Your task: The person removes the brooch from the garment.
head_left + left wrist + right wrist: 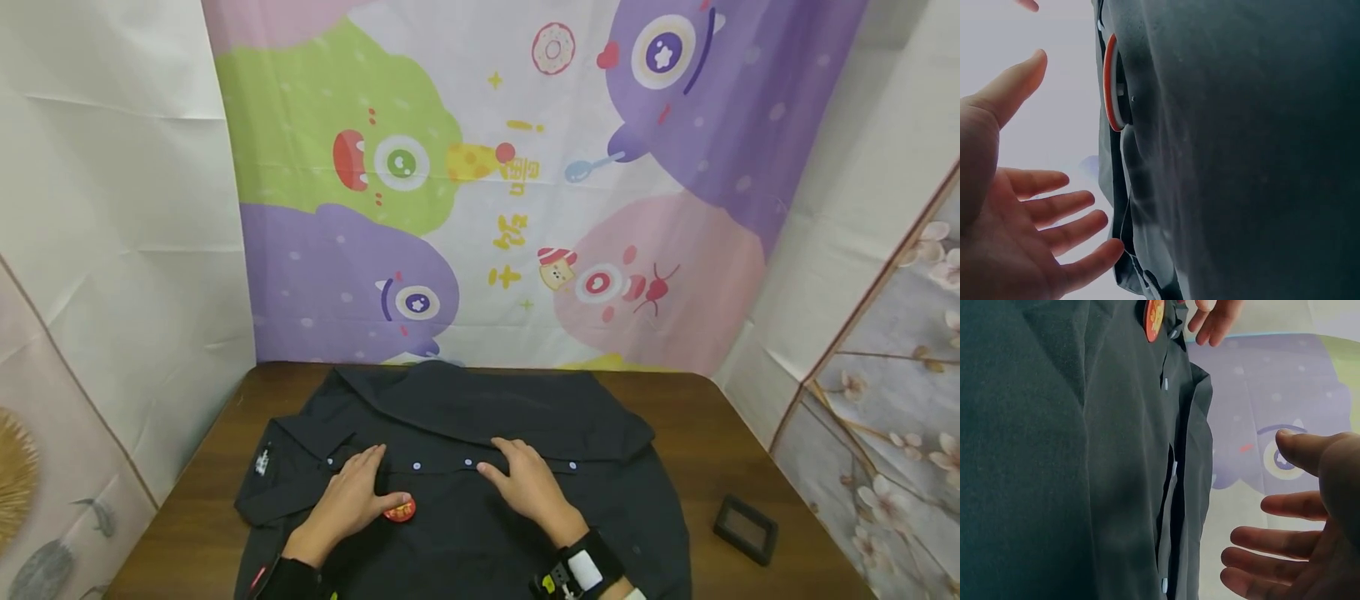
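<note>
A dark button-up shirt [480,533] lies spread across the brown table, its row of light buttons running left to right below a folded-over upper part. On the shirt's front sits a round red badge [400,509] with yellow marks; the left wrist view shows it edge-on against the cloth. My left hand [348,500] hovers by the badge, thumb close to it, fingers extended and holding nothing. To the right, my right hand [531,483] is held above the shirt near a button, its fingers spread and nothing in them. Both wrist views show a gap between fingers and cloth.
A small black rectangular frame [746,530] lies on the table [720,450] to the right of the shirt. Behind the table hangs a curtain [495,333] with cartoon monsters, and white sheets [150,208] hang at the sides.
</note>
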The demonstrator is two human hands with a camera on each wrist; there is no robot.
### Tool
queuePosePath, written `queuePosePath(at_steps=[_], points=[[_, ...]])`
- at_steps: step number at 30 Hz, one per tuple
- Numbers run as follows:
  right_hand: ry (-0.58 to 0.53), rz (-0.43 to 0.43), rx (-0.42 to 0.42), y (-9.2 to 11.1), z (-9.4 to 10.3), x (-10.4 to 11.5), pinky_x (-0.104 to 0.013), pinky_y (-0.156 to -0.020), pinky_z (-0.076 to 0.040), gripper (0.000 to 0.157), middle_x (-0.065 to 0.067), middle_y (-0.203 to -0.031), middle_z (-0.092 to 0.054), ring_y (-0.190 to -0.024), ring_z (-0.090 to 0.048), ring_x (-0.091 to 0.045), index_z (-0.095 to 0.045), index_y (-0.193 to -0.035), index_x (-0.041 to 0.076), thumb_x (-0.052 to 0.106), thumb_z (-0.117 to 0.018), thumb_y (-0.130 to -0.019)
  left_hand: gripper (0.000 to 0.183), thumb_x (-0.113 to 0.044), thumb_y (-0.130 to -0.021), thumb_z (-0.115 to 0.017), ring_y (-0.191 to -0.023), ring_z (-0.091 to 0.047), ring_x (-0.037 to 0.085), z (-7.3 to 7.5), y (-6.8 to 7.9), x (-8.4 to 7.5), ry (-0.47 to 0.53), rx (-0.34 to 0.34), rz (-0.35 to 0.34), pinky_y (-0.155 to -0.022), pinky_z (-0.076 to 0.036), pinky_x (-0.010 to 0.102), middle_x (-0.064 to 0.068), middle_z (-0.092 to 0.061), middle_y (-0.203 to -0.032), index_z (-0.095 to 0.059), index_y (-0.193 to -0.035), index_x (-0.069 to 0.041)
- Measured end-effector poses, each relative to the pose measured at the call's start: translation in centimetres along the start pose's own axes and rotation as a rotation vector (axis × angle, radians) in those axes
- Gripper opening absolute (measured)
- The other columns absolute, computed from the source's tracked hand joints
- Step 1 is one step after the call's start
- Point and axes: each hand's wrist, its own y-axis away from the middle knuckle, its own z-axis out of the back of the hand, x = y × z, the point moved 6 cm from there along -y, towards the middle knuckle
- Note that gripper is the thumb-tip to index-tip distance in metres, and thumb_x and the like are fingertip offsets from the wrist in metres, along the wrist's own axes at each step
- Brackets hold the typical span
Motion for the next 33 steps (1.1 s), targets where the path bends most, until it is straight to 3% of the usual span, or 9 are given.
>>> queuePosePath(at_steps=[20,33], points=[[-0.011,0.026,0.003,-0.2,-0.6,0.9,-0.044,-0.090,-0.044,0.052,-0.010,-0.117,-0.058,-0.109,-0.055,-0.027,-0.053,-0.125,0.011,0.046,-0.053,-0.086,0.085,-0.054,-0.067,-0.070,-0.124,-0.041,0.037,-0.2,0.2,0.1,-0.038,0.014,0.006,-0.091,-0.035,0.060,0.016,-0.045,-0.135,-0.044,-0.131,-0.005],[-0.007,0.050,0.003,-0.2,-1.0,1.1,-0.042,-0.088,-0.045,0.051,-0.008,-0.114,-0.060,-0.106,-0.057,-0.024,-0.054,-0.123,0.011,0.046,-0.053,-0.086,0.085,-0.054,-0.066,-0.070,-0.125,-0.039,0.038,-0.7,0.4,0.3,-0.013,0.064,0.048,-0.092,-0.034,0.060,0.017,-0.044,-0.135,-0.043,-0.132,-0.007]])
